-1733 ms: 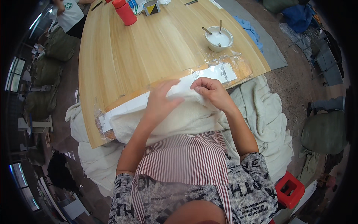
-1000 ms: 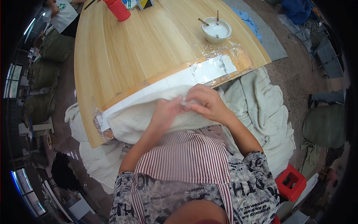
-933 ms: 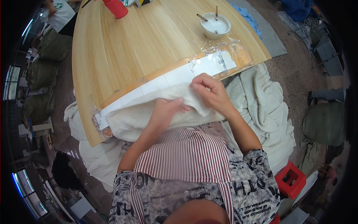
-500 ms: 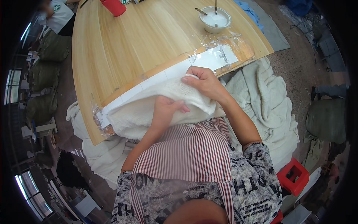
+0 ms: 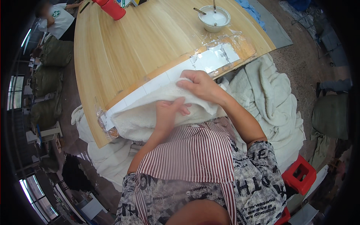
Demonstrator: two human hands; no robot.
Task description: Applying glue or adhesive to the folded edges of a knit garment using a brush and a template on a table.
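A soft white knitted cloth (image 5: pixel 137 109) lies bunched along the table's near edge, over my lap. The top edge of its raised fold is pinched between the thumb and fingers of my right hand (image 5: pixel 202 87). Just below and to the left, my left hand (image 5: pixel 168 114) is over the cloth, fingers loosely bent and apart from the thumb. I see nothing between those fingers. Beneath the cloth's far edge runs a white strip (image 5: pixel 161 80) marked with lines, fixed to the wooden table (image 5: pixel 150 41) under clear tape.
A white bowl (image 5: pixel 207 27) of white liquid with utensils stands at the far right of the table. A red bottle (image 5: pixel 114 10) is at the far left. More white cloth (image 5: pixel 258 93) piles up right of my lap, near a red stool (image 5: pixel 299 175). A person (image 5: pixel 60 20) is at far left.
My right hand has moved slightly left and down with the cloth's edge. The left hand's thumb has lifted away from its fingers. The whole view has shifted a little.
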